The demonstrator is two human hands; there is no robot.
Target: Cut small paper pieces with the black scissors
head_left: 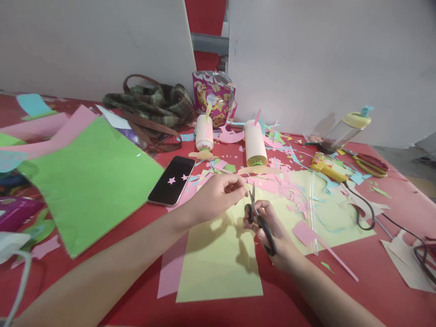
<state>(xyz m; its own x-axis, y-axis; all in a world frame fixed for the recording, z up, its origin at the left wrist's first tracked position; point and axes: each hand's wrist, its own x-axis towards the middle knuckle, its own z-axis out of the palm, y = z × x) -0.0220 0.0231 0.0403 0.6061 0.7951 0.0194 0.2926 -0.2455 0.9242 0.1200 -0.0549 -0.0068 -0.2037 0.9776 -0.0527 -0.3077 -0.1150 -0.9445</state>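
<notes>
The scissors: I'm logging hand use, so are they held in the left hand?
No, the right hand holds the black-handled scissors, their blades pointing toward the top of the head view.

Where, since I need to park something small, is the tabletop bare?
Bare red table shows at right, between the right forearm, the pink strip and the pale scrap; another patch lies in front, between the yellow sheet and that forearm. It's crowded farther back, where paper bits lie around the two white cylinders, and around the glue gun.

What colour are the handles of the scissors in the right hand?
The handles are black; the head view shows them.
</notes>
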